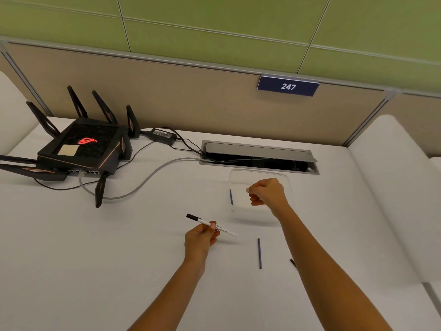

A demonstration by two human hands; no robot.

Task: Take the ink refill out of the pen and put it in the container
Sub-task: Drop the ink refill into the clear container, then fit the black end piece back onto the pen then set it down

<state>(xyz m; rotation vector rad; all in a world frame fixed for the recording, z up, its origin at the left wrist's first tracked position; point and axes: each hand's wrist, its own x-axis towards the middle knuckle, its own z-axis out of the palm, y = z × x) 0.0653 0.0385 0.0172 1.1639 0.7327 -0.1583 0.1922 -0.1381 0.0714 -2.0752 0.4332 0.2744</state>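
My left hand (202, 237) grips a white pen (212, 225) with a black cap end; the pen points up-left, just above the table. My right hand (267, 192) hovers over a clear plastic container (290, 185), its fingers curled together with nothing visible between them. A thin blue ink refill (231, 197) lies inside the container along its left wall, apart from the hand. A second blue refill (259, 253) lies on the white table between my two forearms.
A small black piece (293, 262) lies by my right forearm. A black router (81, 149) with antennas, a power brick (163, 135) and cables occupy the back left. An open cable hatch (260, 154) sits just behind the container.
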